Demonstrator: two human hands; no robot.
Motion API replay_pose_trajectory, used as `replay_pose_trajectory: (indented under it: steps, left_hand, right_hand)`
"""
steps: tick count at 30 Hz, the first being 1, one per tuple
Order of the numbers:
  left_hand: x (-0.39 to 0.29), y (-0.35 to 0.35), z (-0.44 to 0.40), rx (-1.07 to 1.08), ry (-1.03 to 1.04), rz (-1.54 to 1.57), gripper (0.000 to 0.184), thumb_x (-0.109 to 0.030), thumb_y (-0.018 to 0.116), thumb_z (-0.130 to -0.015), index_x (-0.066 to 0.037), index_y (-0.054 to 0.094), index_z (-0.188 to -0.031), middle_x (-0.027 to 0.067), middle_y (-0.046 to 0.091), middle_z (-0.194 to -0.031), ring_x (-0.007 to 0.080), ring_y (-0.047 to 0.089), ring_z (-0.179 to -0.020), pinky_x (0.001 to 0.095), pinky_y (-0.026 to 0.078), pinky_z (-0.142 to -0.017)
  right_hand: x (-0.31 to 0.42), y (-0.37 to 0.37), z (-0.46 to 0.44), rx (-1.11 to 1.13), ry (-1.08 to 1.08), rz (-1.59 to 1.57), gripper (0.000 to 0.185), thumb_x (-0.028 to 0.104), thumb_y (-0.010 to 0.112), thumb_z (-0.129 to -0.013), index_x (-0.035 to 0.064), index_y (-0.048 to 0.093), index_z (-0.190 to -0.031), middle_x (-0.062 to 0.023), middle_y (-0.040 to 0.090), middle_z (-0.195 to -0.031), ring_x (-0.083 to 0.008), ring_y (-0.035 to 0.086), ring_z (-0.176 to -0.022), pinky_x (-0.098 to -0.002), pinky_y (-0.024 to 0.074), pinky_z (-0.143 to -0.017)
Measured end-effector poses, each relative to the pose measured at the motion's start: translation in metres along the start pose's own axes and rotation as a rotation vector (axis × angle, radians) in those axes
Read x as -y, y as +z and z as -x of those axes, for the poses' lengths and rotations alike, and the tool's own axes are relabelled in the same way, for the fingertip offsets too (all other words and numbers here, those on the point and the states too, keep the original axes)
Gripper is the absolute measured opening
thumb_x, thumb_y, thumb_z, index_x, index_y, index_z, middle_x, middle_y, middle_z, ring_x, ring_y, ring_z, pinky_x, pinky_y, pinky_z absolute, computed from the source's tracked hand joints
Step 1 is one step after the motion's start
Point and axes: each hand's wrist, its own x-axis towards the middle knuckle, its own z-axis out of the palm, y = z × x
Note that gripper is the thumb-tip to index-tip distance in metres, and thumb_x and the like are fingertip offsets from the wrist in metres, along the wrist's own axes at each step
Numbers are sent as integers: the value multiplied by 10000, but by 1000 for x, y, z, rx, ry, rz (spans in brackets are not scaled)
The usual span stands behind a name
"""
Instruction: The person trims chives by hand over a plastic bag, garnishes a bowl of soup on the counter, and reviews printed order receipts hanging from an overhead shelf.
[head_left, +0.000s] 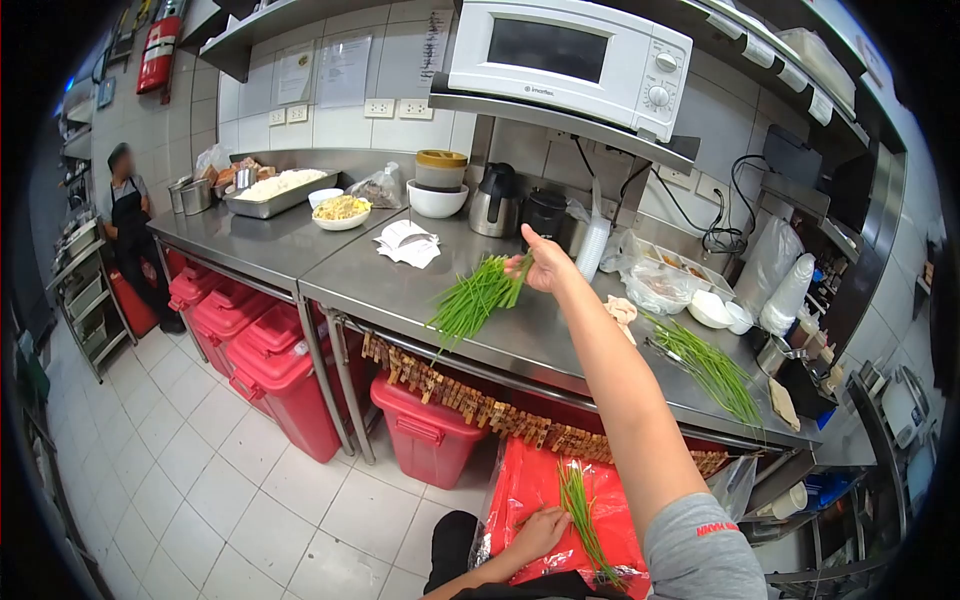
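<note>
In the head view, the green stalks [472, 301] are long, thin and bright, fanned in a loose bunch on the steel counter [345, 270]. White paper [407, 244] lies behind them; a jug [495, 203] stands farther back. Clothespins [485, 409] line the counter's front, and the right forearm crosses over that edge. A second bunch [712, 372] lies to the right. The right hand [543, 262] has its fingers at the first bunch's end, thumb raised; the left hand [541, 532] touches a few stalks [582, 520] over red plastic [520, 475]. Whether either grips, I cannot tell.
</note>
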Motion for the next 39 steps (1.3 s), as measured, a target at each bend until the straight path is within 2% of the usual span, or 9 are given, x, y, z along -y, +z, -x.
replay_pose_trajectory:
  steps: [4, 15, 19, 23, 25, 29, 33, 35, 39]
  left_hand:
    - [6, 3, 1, 17, -7, -3, 260, -166, 430, -913, 41, 586, -890, 188, 587, -867, 339, 567, -852, 389, 440, -813]
    - [8, 5, -2, 122, -60, -17, 273, -182, 426, -913, 40, 584, -919, 177, 601, -906, 325, 566, -911, 374, 427, -865]
    - [1, -2, -1, 55, -62, 37, 277, -186, 422, -916, 44, 574, -901, 186, 587, -889, 334, 563, -883, 382, 436, -819]
    - [9, 7, -1, 20, -8, 57, 282, -186, 416, -917, 52, 548, -843, 193, 556, -816, 345, 558, -804, 401, 445, -747]
    - [9, 7, -1, 30, 3, 44, 277, -180, 417, -916, 52, 549, -842, 191, 557, -814, 342, 560, -806, 397, 447, -747]
    - [-4, -3, -3, 25, 1, 37, 267, -168, 417, -912, 52, 554, -847, 188, 562, -821, 337, 562, -809, 392, 450, -752]
    - [-6, -4, -1, 12, 21, 30, 255, -160, 422, -907, 52, 560, -872, 194, 570, -847, 339, 562, -820, 394, 448, -760]
    - [-5, -6, -2, 72, -40, 45, 261, -169, 429, -908, 50, 570, -896, 204, 583, -880, 347, 569, -846, 392, 449, -791]
    - [-2, -2, 1, 28, -34, 73, 253, -162, 434, -907, 50, 571, -887, 207, 586, -863, 355, 572, -836, 399, 449, -785]
  right_hand:
    - [-26, -17, -46, -343, -195, 587, 1051, 687, 460, -758, -173, 186, -1296, -310, 292, -1359, -393, 309, -1274, -485, 234, -1041]
    - [-83, 26, -76, -459, -264, 725, 878, 668, 306, -827, -68, 293, -1305, -260, 386, -1319, -363, 381, -1235, -446, 294, -1009]
    - [-84, 14, -92, 105, -318, -181, 816, 612, 418, -845, -40, 300, -1321, -235, 388, -1325, -321, 388, -1228, -381, 308, -1005]
    - [-75, 26, -51, -222, -942, 955, 647, 584, 493, -812, 153, 444, -1291, -168, 379, -1350, -316, 325, -1267, -502, 289, -984]
    - [-79, 38, -29, 99, -928, 1118, 497, 564, 515, -801, 251, 567, -1184, -99, 376, -1372, -339, 271, -1292, -566, 214, -993]
    - [-79, 58, -10, 323, -696, 1402, 499, 592, 435, -825, 189, 682, -984, -73, 541, -1209, -259, 437, -1179, -541, 138, -1009]
    - [-73, 44, -21, 153, -703, 1341, 553, 569, 371, -867, 119, 691, -879, -73, 593, -1061, -234, 508, -1070, -501, 214, -964]
    - [-73, 34, -30, -49, -960, 908, 559, 558, 348, -881, 114, 688, -861, -88, 573, -1109, -246, 493, -1102, -498, 265, -946]
    - [-63, 8, -51, -527, -474, 709, 602, 572, 308, -883, 125, 480, -1248, -167, 454, -1271, -328, 391, -1213, -536, 263, -974]
